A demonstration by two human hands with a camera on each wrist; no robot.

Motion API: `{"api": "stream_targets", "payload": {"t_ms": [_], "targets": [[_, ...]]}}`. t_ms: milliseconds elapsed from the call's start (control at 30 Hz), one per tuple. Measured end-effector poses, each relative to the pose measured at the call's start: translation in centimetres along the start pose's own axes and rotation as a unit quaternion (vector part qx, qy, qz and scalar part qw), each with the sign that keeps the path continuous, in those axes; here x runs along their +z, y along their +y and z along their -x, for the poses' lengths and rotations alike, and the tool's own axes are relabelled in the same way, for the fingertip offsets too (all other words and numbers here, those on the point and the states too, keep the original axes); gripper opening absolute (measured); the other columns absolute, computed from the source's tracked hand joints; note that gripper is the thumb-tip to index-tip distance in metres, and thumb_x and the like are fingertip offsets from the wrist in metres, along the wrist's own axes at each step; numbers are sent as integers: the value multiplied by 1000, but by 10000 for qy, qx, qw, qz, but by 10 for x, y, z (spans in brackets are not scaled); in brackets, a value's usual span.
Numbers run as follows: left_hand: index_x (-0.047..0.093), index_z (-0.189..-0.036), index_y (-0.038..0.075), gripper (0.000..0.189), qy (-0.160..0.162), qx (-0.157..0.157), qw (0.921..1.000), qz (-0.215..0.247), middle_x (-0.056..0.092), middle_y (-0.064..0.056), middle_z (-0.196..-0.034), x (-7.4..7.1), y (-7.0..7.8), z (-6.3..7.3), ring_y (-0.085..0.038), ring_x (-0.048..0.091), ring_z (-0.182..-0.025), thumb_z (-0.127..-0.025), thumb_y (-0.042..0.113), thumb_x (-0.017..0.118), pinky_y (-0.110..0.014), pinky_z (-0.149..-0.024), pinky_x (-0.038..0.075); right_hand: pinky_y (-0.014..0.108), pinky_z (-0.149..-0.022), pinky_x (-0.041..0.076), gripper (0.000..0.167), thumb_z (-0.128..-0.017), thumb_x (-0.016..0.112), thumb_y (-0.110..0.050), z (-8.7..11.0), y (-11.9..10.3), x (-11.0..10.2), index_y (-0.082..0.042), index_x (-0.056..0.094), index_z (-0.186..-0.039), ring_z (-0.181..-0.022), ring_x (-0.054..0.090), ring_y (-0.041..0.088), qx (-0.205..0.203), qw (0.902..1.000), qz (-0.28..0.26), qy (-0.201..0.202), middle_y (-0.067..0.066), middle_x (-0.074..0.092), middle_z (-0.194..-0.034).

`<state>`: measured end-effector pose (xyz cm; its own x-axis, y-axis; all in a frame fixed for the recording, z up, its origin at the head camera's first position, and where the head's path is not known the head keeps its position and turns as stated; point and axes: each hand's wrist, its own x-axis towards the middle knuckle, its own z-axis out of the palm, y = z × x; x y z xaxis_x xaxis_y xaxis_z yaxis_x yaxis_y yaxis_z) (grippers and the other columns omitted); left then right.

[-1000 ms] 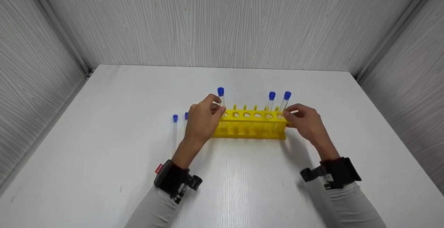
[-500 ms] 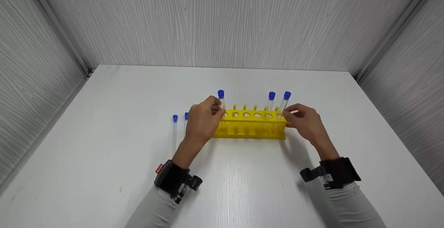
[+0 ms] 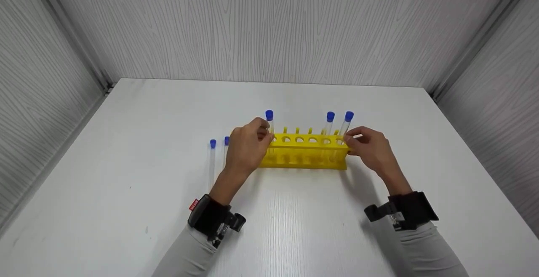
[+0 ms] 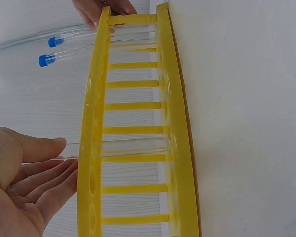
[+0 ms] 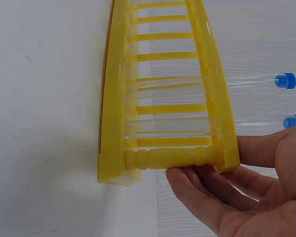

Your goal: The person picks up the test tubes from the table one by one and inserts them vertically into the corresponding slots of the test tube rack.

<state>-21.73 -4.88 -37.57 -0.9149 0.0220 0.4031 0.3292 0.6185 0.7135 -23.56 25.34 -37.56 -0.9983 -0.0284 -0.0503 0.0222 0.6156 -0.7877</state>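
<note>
Left hand: curled in a narrow pinch on a blue-capped tube, thumb on one side, fingers on the other, just above the rack's top plate.
Pinched tube: in the grip, cap above the fingers; passed down through a hole in the top plate, toward the rack's left part but short of its end; rounded tip near the base, touching or not impossible to tell.
Right hand: closed round the right end of the yellow rack, thumb against the top plate, fingers under it beside the end post.
Yellow rack: upright on the white table, between both hands.
Right-end tubes: near the right hand, well apart from the pinched one; an inner tube and an outer tube, both blue-capped, standing in neighbouring holes.
Loose tubes: lying left of the rack, beside the left hand and forearm; a farther tube and a nearer tube, the latter mostly hidden behind the hand.
Wrists: black straps above grey sleeves.
</note>
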Motion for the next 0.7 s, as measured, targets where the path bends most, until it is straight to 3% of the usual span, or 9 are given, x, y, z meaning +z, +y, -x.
{"api": "stream_targets", "payload": {"t_ms": [700], "targets": [[72,-111,-1,19,-53,27,10000,6,77,-15,-103,0,-1,-1,-26,76,-95,-94,7,70,-37,-86,61,47,-97,56,38,-104,57,-30,1,0,1,-3,62,-129,-107,71,34,-56,10000,-7,24,22,66,-123]]}}
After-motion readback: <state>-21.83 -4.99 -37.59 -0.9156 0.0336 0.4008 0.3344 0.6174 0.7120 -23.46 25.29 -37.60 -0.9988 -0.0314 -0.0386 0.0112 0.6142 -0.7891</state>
